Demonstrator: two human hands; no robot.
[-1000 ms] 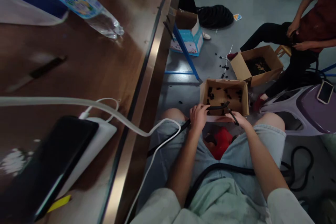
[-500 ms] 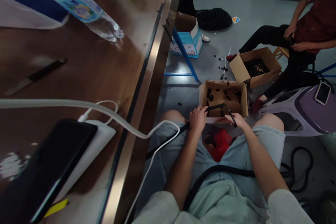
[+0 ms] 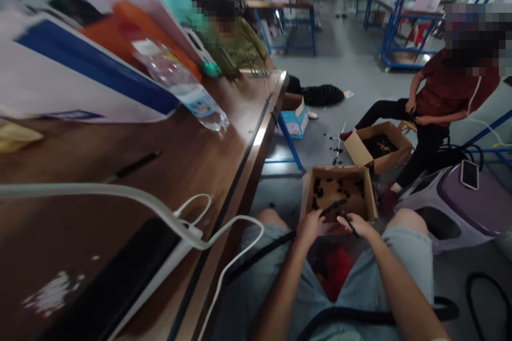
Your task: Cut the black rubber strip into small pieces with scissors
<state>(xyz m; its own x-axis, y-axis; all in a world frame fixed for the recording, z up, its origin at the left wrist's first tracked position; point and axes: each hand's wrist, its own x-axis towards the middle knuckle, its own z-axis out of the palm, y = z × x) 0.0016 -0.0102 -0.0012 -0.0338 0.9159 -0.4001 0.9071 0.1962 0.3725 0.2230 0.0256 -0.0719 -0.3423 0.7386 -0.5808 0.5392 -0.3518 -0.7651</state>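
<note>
My left hand (image 3: 311, 226) is closed around a long black cord or tube (image 3: 276, 245), whose free end juts out over an open cardboard box (image 3: 372, 197). From that hand the black length trails down to the left, and more of it crosses my lap. In my right hand (image 3: 360, 226) is a slim dark cutting tool that looks like scissors (image 3: 351, 225), its tip close to the end of the black length. Small black pieces (image 3: 319, 187) are scattered inside the box, between my knees and the floor beyond. Blur hides the tool's blades.
On the left, a wooden table (image 3: 192, 165) carries a plastic bottle (image 3: 200, 104), a knife-like item (image 3: 138, 165), a phone and a white cable (image 3: 136, 197). A seated person (image 3: 444, 85) works beside another box (image 3: 394, 162). A purple stool (image 3: 460, 197) holds a phone (image 3: 469, 175).
My view has tilted up, showing more of the room, so the table, boxes and hands appear lower. Both hands keep their holds on the black length and the scissors over the box.
</note>
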